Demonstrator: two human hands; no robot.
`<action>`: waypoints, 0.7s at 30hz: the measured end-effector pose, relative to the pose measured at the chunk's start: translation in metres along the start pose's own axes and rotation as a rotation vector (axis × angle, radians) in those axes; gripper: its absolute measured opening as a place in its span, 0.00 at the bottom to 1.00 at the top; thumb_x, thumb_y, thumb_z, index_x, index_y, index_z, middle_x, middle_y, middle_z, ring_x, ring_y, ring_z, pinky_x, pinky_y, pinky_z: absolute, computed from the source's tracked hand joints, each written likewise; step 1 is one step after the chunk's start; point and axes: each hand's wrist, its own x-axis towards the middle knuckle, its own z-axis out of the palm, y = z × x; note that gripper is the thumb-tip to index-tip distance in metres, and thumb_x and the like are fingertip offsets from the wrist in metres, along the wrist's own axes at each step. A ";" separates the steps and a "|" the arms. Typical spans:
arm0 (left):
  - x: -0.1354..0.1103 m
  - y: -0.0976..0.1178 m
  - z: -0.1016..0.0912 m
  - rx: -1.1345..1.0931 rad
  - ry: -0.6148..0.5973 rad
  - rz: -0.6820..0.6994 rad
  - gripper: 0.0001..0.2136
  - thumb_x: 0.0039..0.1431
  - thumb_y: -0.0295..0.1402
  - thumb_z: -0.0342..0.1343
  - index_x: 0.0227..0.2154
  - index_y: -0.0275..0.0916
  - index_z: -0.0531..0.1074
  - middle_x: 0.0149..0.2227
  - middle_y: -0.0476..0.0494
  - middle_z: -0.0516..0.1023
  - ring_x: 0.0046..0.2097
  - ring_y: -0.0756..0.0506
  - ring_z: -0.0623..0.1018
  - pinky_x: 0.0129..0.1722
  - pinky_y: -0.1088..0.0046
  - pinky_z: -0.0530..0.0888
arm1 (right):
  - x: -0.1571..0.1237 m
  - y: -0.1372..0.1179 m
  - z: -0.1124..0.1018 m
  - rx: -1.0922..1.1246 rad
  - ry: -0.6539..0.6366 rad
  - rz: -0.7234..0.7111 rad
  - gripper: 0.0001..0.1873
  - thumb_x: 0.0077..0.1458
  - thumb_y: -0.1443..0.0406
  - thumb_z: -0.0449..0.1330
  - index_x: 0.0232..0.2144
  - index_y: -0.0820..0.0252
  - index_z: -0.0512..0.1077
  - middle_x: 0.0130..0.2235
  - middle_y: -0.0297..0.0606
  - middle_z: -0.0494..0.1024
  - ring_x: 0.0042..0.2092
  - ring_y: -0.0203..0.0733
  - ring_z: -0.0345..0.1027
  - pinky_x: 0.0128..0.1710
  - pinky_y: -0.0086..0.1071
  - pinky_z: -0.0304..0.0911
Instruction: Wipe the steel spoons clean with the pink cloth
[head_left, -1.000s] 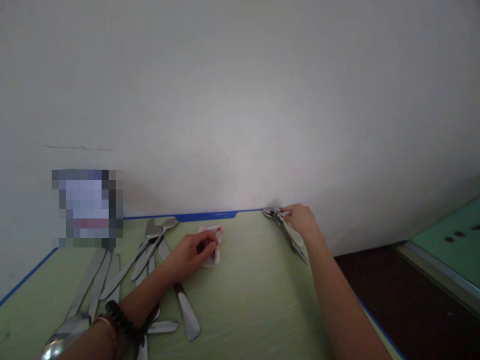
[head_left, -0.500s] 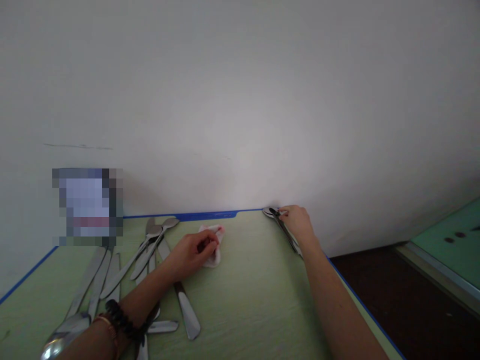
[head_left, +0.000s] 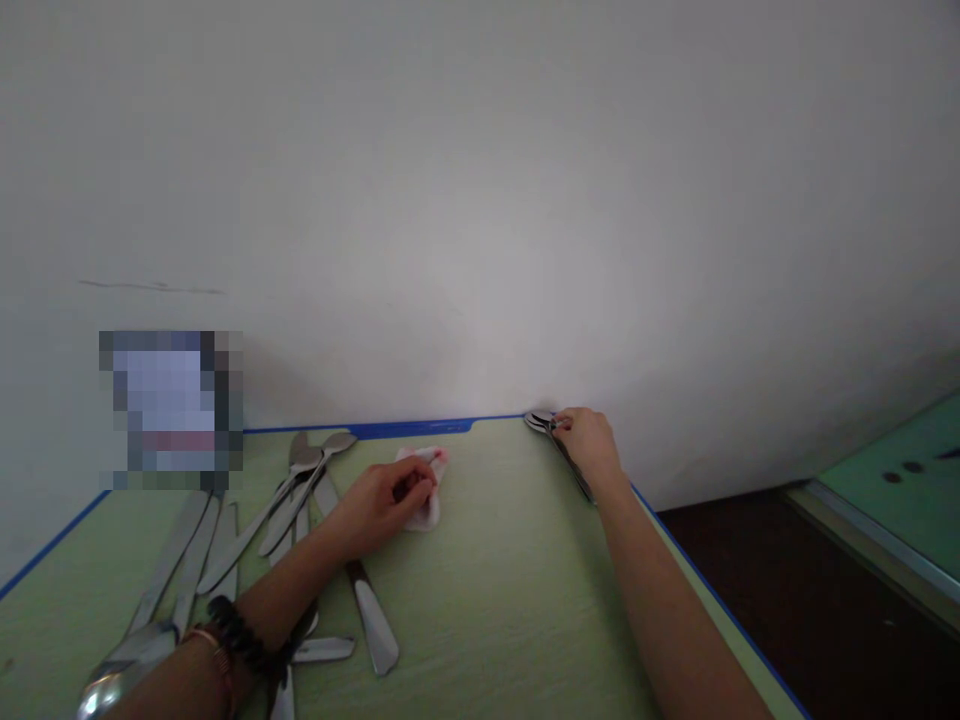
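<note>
We record the right hand [head_left: 592,446] pinching stacked spoons [head_left: 538,422] at the desk's [head_left: 495,600] far edge, near the wall [head_left: 480,220]. Left hand [head_left: 386,508]: fingers curled over a white cloth [head_left: 428,514]. Loose spoons [head_left: 340,441] and other cutlery [head_left: 376,636] lie around our left forearm [head_left: 281,605].

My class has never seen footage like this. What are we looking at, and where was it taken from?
No machine here: these are one person's bare hands. Every picture comes from one head-worn camera, looking forward and down. On the green table, loose cutlery lies at the left. The left hand is at a pale cloth; the right hand has its fingertips at a small stack of spoons near the wall. Whether either hand grips firmly is unclear.
</note>
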 end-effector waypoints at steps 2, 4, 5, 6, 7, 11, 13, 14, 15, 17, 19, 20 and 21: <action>0.000 0.000 0.000 -0.002 0.000 -0.007 0.12 0.58 0.38 0.45 0.28 0.37 0.69 0.21 0.53 0.65 0.22 0.52 0.63 0.22 0.79 0.57 | -0.001 -0.002 -0.001 -0.004 -0.020 0.000 0.14 0.47 0.70 0.57 0.38 0.60 0.76 0.38 0.43 0.79 0.41 0.43 0.72 0.41 0.29 0.61; 0.000 0.000 0.000 -0.008 0.000 -0.011 0.12 0.58 0.38 0.45 0.28 0.37 0.69 0.21 0.54 0.65 0.22 0.52 0.63 0.22 0.79 0.57 | -0.001 -0.003 -0.001 0.003 -0.026 -0.004 0.14 0.48 0.69 0.57 0.38 0.60 0.76 0.37 0.43 0.79 0.41 0.42 0.72 0.40 0.28 0.61; 0.000 0.000 0.000 -0.009 0.000 -0.010 0.12 0.58 0.38 0.45 0.28 0.37 0.69 0.20 0.54 0.65 0.22 0.52 0.63 0.22 0.79 0.57 | -0.002 -0.003 -0.001 0.006 -0.028 -0.007 0.13 0.48 0.69 0.58 0.37 0.60 0.76 0.37 0.43 0.79 0.40 0.42 0.72 0.40 0.28 0.61; 0.000 0.001 0.000 -0.008 0.000 -0.008 0.12 0.58 0.38 0.45 0.28 0.37 0.69 0.20 0.54 0.65 0.22 0.52 0.63 0.22 0.79 0.57 | -0.002 -0.003 -0.001 0.007 -0.029 -0.009 0.13 0.48 0.69 0.58 0.37 0.60 0.76 0.37 0.42 0.80 0.39 0.41 0.72 0.39 0.27 0.61; 0.000 0.001 0.000 -0.006 0.001 -0.006 0.12 0.58 0.38 0.46 0.28 0.37 0.69 0.20 0.54 0.65 0.22 0.52 0.63 0.22 0.79 0.57 | -0.002 -0.003 -0.001 0.005 -0.030 -0.013 0.12 0.48 0.69 0.58 0.37 0.59 0.77 0.36 0.42 0.80 0.39 0.41 0.72 0.38 0.27 0.61; 0.000 0.002 0.000 0.009 0.012 -0.002 0.11 0.58 0.37 0.46 0.28 0.37 0.70 0.20 0.53 0.65 0.22 0.52 0.63 0.22 0.79 0.57 | -0.001 -0.003 0.001 -0.026 -0.030 -0.025 0.12 0.49 0.68 0.57 0.37 0.58 0.76 0.36 0.42 0.79 0.39 0.41 0.72 0.38 0.28 0.61; 0.000 0.002 0.000 0.002 0.009 0.001 0.12 0.58 0.37 0.46 0.28 0.37 0.70 0.20 0.54 0.65 0.22 0.52 0.63 0.22 0.79 0.57 | -0.001 -0.004 0.001 -0.044 -0.038 -0.024 0.13 0.50 0.68 0.56 0.38 0.57 0.76 0.37 0.43 0.79 0.39 0.42 0.72 0.38 0.28 0.61; 0.000 0.002 0.000 -0.002 0.005 0.002 0.11 0.58 0.37 0.46 0.28 0.37 0.70 0.20 0.54 0.65 0.22 0.52 0.63 0.22 0.79 0.57 | -0.001 -0.004 0.002 -0.050 -0.044 -0.024 0.13 0.50 0.68 0.56 0.38 0.57 0.76 0.37 0.42 0.79 0.39 0.42 0.72 0.38 0.28 0.61; 0.000 0.001 0.000 -0.005 0.002 0.002 0.11 0.58 0.37 0.46 0.28 0.37 0.70 0.20 0.54 0.65 0.22 0.52 0.63 0.22 0.79 0.57 | -0.002 -0.005 0.001 -0.055 -0.048 -0.026 0.13 0.50 0.68 0.56 0.38 0.57 0.76 0.37 0.42 0.79 0.39 0.42 0.72 0.38 0.28 0.61; 0.000 0.001 0.000 -0.001 0.004 -0.001 0.12 0.58 0.37 0.46 0.28 0.37 0.70 0.20 0.54 0.64 0.22 0.52 0.63 0.22 0.79 0.57 | -0.002 -0.006 0.001 -0.064 -0.052 -0.022 0.14 0.49 0.68 0.56 0.39 0.56 0.76 0.37 0.42 0.79 0.39 0.42 0.72 0.38 0.28 0.61; 0.000 0.000 0.000 -0.003 0.004 -0.004 0.12 0.58 0.38 0.46 0.28 0.37 0.70 0.20 0.54 0.64 0.22 0.52 0.63 0.22 0.79 0.57 | -0.004 -0.008 0.000 -0.078 -0.057 -0.017 0.15 0.49 0.68 0.55 0.39 0.56 0.76 0.38 0.43 0.79 0.39 0.42 0.72 0.38 0.28 0.61; -0.001 0.000 0.000 -0.007 0.003 -0.004 0.12 0.58 0.38 0.46 0.28 0.37 0.70 0.20 0.54 0.64 0.22 0.52 0.63 0.22 0.79 0.57 | -0.005 -0.009 0.000 -0.086 -0.062 -0.012 0.15 0.49 0.68 0.55 0.40 0.56 0.76 0.38 0.43 0.79 0.39 0.42 0.72 0.37 0.28 0.61; -0.001 0.000 0.000 -0.011 0.004 -0.002 0.12 0.58 0.38 0.46 0.28 0.37 0.70 0.20 0.54 0.64 0.22 0.52 0.63 0.22 0.79 0.57 | -0.005 -0.010 -0.001 -0.095 -0.066 -0.009 0.16 0.49 0.69 0.54 0.40 0.56 0.76 0.38 0.43 0.79 0.39 0.42 0.72 0.37 0.28 0.61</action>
